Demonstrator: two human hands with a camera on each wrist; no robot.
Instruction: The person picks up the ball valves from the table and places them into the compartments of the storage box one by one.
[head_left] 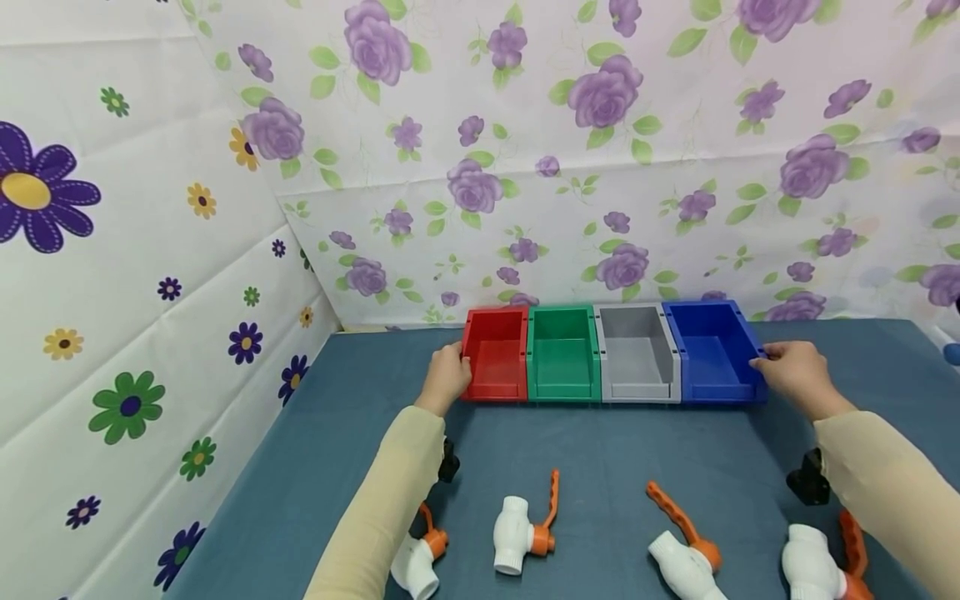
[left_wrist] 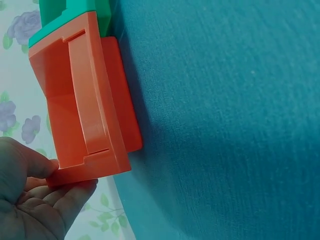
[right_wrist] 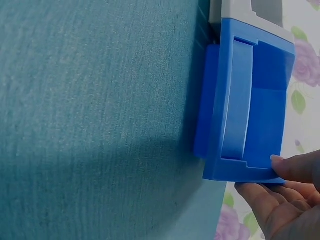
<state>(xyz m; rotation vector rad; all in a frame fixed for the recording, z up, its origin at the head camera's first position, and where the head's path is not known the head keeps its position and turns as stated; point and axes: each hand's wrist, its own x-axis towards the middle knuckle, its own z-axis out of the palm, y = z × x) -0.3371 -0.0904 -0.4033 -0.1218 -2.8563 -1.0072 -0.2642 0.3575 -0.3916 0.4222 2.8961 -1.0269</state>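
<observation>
Four-colour bins stand side by side at the back of the table: a red bin (head_left: 497,385), a green bin (head_left: 564,390), a grey bin (head_left: 637,390) and a blue bin (head_left: 720,392). My left hand (head_left: 446,375) pinches the outer side wall of the red bin (left_wrist: 92,95), thumb over the rim and fingers outside. At the other end, my right hand (head_left: 798,375) pinches the blue bin's outer wall the same way; in the right wrist view its thumb (right_wrist: 295,167) lies on the rim. The bins look bare inside.
Several white valves with orange handles lie nearer me: one valve (head_left: 512,533) left of centre, another valve (head_left: 684,567) right of centre, one valve (head_left: 415,567) beside my left sleeve and one valve (head_left: 812,562) by my right sleeve. Flowered cloth (head_left: 480,242) hangs behind the table (head_left: 600,454).
</observation>
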